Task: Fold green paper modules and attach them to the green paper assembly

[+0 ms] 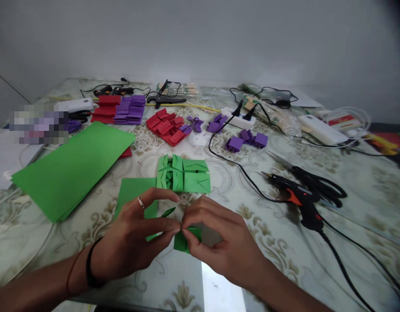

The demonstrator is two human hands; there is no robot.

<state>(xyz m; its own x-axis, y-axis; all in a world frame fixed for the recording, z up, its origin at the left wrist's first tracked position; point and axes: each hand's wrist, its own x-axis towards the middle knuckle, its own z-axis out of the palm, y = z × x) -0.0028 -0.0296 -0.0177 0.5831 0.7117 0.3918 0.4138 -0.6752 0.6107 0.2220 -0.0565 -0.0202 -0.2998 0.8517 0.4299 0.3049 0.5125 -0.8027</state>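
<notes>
Close to the table's front, my left hand (131,236) and my right hand (219,238) meet, their fingertips pinching a small folded green paper piece (183,243) between them. Part of that piece hides behind the fingers. Just beyond lie folded green paper units (183,177), set side by side. A flat green paper square (130,190) rests partly beneath my left hand. Farther left is a stack of large green paper sheets (79,169).
A hot glue gun (297,197) and black scissors (317,180) lie at right, with a cord running to a white power strip (239,118). Folded red units (167,125) and purple units (234,144) sit farther back. Black pliers-like tool (166,100) lies behind them.
</notes>
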